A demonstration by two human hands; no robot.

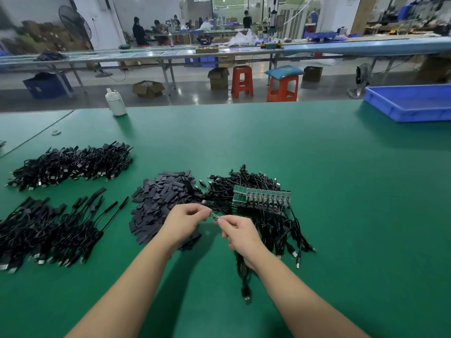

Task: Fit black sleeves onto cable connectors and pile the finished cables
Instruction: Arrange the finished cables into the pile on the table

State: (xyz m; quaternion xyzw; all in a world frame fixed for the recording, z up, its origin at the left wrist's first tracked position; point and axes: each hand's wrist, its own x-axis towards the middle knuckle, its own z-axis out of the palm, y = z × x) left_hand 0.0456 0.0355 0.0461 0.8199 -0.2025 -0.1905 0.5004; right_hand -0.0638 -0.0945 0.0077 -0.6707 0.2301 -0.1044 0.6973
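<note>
Head: flat matte black sleeves (166, 203) heaped.

Small connector board (214, 216) pinched between my left hand (186, 219) and right hand (238, 232), held above green mat; its black cable (244, 276) trails down under my right wrist, plug end lying toward me; loose black sleeves (163, 203) heaped flat just beyond my left hand; unsleeved cables (263, 211) tangled at right, green board ends in row on top; sleeved cables (51, 230) piled near left; second dark cable pile (70, 164) beyond it.
</note>
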